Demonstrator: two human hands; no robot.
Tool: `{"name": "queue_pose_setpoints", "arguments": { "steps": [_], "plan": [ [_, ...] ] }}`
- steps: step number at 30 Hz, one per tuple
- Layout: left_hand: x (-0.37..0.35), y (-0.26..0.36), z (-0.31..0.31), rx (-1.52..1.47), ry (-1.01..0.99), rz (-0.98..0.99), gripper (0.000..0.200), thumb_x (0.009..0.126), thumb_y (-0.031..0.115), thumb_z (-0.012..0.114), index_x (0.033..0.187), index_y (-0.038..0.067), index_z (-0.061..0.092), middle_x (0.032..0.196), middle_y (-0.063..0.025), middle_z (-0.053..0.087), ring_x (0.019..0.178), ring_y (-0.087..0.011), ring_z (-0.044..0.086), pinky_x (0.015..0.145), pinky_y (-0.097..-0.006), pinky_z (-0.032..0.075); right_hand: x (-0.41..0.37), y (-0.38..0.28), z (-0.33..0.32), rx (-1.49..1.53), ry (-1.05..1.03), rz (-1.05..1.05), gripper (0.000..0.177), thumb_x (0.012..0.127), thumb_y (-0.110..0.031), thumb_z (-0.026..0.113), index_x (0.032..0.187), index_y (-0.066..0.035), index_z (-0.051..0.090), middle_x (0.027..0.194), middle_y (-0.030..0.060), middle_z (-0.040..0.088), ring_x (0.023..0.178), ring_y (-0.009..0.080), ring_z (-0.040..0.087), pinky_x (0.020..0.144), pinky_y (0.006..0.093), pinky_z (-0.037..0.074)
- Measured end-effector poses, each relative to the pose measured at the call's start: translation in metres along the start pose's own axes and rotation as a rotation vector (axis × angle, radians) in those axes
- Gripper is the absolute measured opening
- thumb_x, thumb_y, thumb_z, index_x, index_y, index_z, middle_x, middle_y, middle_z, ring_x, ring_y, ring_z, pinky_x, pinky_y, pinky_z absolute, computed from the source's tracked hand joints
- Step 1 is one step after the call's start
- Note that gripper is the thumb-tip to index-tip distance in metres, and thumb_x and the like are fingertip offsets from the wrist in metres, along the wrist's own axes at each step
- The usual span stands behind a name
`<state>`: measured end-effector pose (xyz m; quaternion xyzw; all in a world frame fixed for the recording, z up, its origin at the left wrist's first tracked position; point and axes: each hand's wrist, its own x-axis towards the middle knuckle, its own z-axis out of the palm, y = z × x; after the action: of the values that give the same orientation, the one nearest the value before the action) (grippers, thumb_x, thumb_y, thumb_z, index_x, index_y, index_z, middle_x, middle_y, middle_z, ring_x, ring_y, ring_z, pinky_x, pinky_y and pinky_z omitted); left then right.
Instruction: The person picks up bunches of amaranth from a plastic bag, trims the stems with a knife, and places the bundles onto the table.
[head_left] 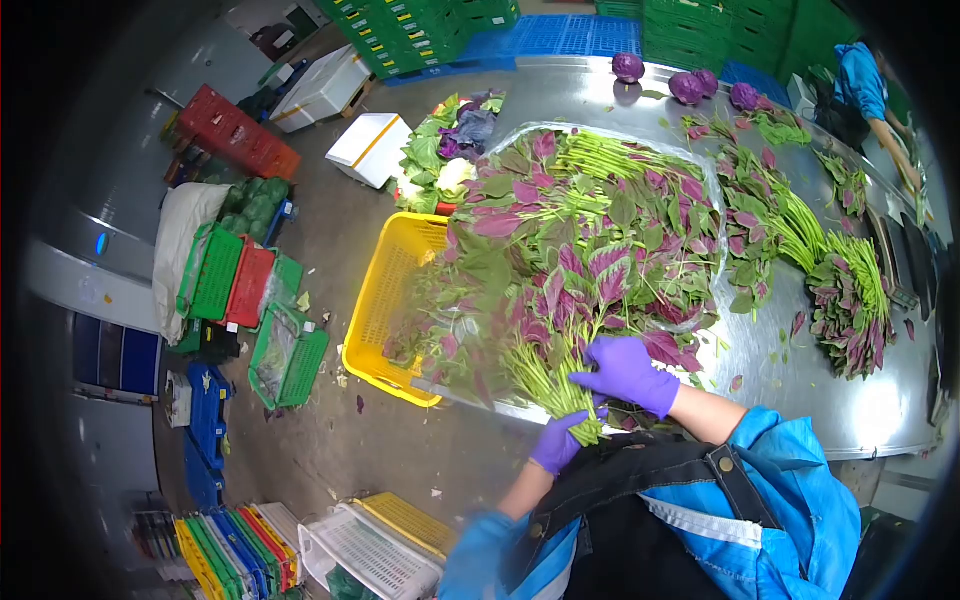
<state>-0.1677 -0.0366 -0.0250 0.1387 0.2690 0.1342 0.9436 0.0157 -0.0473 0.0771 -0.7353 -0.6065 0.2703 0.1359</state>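
My left hand [559, 443], in a purple glove, is closed around the lower stem ends of a bunch of amaranth greens [545, 380] near the table's front edge. Against the upper right side of the same stems, my right hand [627, 376], also gloved in purple, has its fingers closed on the bunch. The leaves of the bunch point away from me and merge with a large heap of green and purple leafy stalks [600, 220] lying on clear plastic. Left of the heap, a yellow basket [372, 305] stands below the table edge, with leaves hanging over it.
Bundled greens [855, 300] lie on the metal table [790, 390] at the right. Purple cabbages [628, 68] sit at the far edge. Another person [862, 85] works at the upper right. Crates [290, 355] and a white foam box [368, 149] stand on the left floor.
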Motion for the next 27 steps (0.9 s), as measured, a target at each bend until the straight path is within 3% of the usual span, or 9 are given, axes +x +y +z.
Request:
{"name": "queue_pose_setpoints", "arguments": {
  "steps": [5,7,8,10,12,13,16,22,27],
  "plan": [
    [0.001,-0.002,0.005,0.082,0.044,0.012,0.059,0.073,-0.005,0.055,0.129,-0.001,0.034,0.119,-0.0164,0.050,0.104,-0.0280,0.054,0.090,-0.0395,0.045,0.032,0.008,0.054,0.219,0.574,-0.459,0.026,0.072,-0.025,0.062,0.091,-0.007,0.063,0.077,0.0112,0.063,0.070,0.0317,0.061,0.062,0.0397,0.047],
    [0.001,0.000,-0.002,0.091,0.045,0.019,0.061,0.072,-0.006,0.056,0.128,-0.002,0.035,0.119,-0.0163,0.050,0.102,-0.0279,0.055,0.089,-0.0394,0.046,0.024,0.017,0.050,0.398,0.024,-0.308,0.022,0.072,-0.024,0.061,0.088,-0.009,0.066,0.076,0.0129,0.063,0.068,0.0315,0.060,0.061,0.0399,0.046],
    [0.000,0.000,-0.006,0.086,0.057,0.053,0.061,0.071,-0.007,0.055,0.128,-0.001,0.035,0.118,-0.0161,0.051,0.101,-0.0276,0.055,0.088,-0.0389,0.046,0.018,0.023,0.042,0.398,0.022,-0.306,0.022,0.072,-0.024,0.061,0.088,-0.009,0.066,0.076,0.0129,0.063,0.068,0.0315,0.060,0.061,0.0399,0.046],
    [-0.004,0.000,-0.008,0.075,0.069,0.080,0.061,0.070,-0.008,0.054,0.127,-0.001,0.036,0.117,-0.0160,0.051,0.100,-0.0272,0.056,0.088,-0.0384,0.046,0.003,0.044,0.021,0.735,-0.632,-0.345,0.017,0.072,-0.022,0.059,0.082,-0.011,0.067,0.073,0.0124,0.062,0.065,0.0304,0.059,0.060,0.0387,0.046],
    [-0.008,0.006,-0.003,0.114,0.027,0.078,0.059,0.074,0.003,0.054,0.129,0.001,0.034,0.112,-0.0120,0.050,0.101,-0.0248,0.053,0.090,-0.0367,0.043,-0.003,0.078,0.015,0.310,-0.626,-0.314,0.017,0.072,-0.023,0.059,0.082,-0.011,0.066,0.072,0.0116,0.062,0.064,0.0300,0.059,0.059,0.0378,0.046],
    [-0.007,0.007,-0.002,0.117,0.022,0.072,0.059,0.074,0.003,0.054,0.129,0.001,0.034,0.112,-0.0120,0.050,0.101,-0.0248,0.053,0.090,-0.0367,0.043,-0.004,0.089,0.017,-0.111,-0.604,-0.277,0.018,0.072,-0.023,0.060,0.082,-0.010,0.066,0.071,0.0109,0.062,0.063,0.0296,0.059,0.058,0.0368,0.046],
    [-0.001,0.006,-0.007,-0.033,0.050,-0.003,0.052,0.080,0.008,0.054,0.129,0.003,0.037,0.104,-0.0088,0.053,0.093,-0.0204,0.054,0.085,-0.0335,0.043,0.003,0.080,0.016,0.265,-0.094,0.129,0.021,0.071,-0.027,0.062,0.082,-0.010,0.066,0.071,0.0113,0.062,0.064,0.0300,0.059,0.058,0.0372,0.046],
    [0.002,0.004,0.008,0.116,0.146,0.017,0.043,0.083,0.006,0.052,0.124,0.002,0.043,0.101,-0.0064,0.054,0.087,-0.0185,0.054,0.077,-0.0300,0.046,0.043,0.031,0.030,0.354,0.552,-0.174,0.028,0.075,-0.035,0.063,0.090,-0.010,0.066,0.080,0.0129,0.064,0.068,0.0299,0.060,0.063,0.0388,0.047],
    [-0.003,0.010,0.011,0.074,0.175,0.044,0.044,0.082,0.004,0.052,0.124,0.002,0.042,0.101,-0.0058,0.054,0.085,-0.0174,0.054,0.075,-0.0296,0.046,0.061,0.041,0.014,0.803,0.266,-0.090,0.025,0.084,-0.028,0.056,0.094,-0.006,0.065,0.075,0.0098,0.064,0.064,0.0194,0.060,0.061,0.0329,0.048]
  ]
}}
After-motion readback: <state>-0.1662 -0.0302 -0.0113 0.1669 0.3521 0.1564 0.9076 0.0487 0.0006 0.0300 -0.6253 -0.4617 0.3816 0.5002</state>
